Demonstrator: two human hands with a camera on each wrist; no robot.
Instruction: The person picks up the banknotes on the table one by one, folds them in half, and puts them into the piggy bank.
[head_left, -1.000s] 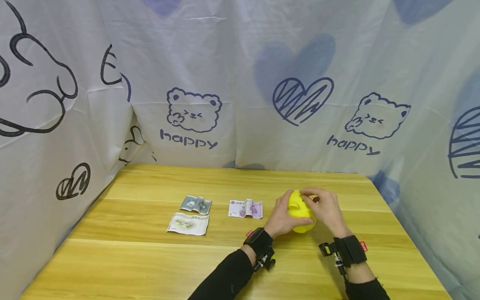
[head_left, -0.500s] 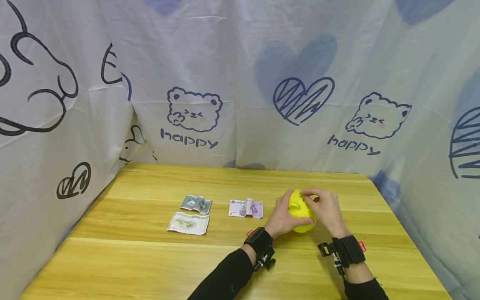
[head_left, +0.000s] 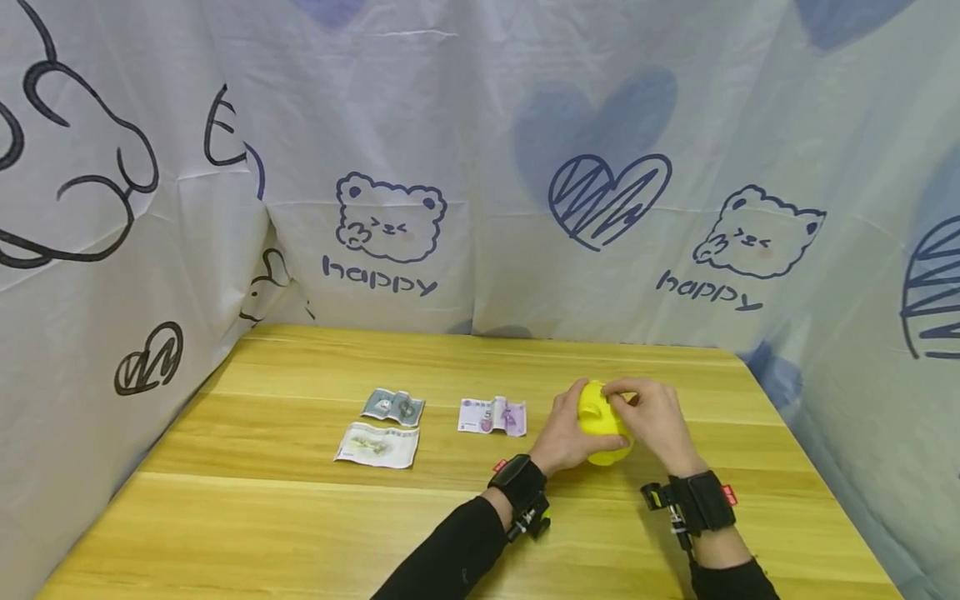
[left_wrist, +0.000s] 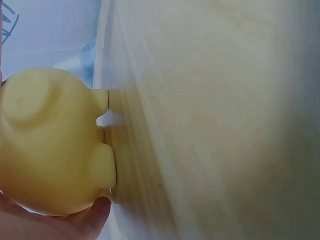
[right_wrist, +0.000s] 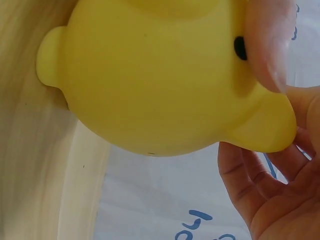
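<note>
A yellow piggy bank (head_left: 598, 421) stands on its short feet on the wooden table, its round snout (left_wrist: 25, 100) facing the near side. My left hand (head_left: 562, 433) grips it from the left, the thumb across its near side and the other fingers around the far side. At the top, my right hand (head_left: 652, 417) has its fingers bent, with fingertips right at the pig's upper surface. In the right wrist view, those fingers (right_wrist: 237, 170) curl behind the pig's ear (right_wrist: 267, 125), which hides their tips. I cannot tell whether they pinch something.
Left of the hands lies a purple banknote (head_left: 492, 417). Farther left are a grey-green banknote (head_left: 392, 407) and a pale yellow-green one (head_left: 377, 446), all creased. A printed white cloth (head_left: 480, 167) encloses the table (head_left: 300, 533) at the back and sides.
A small dark reddish-brown thing that showed beside my right fingers a second ago is no longer visible. The left hand, the piggy bank and the banknotes stay in place.
</note>
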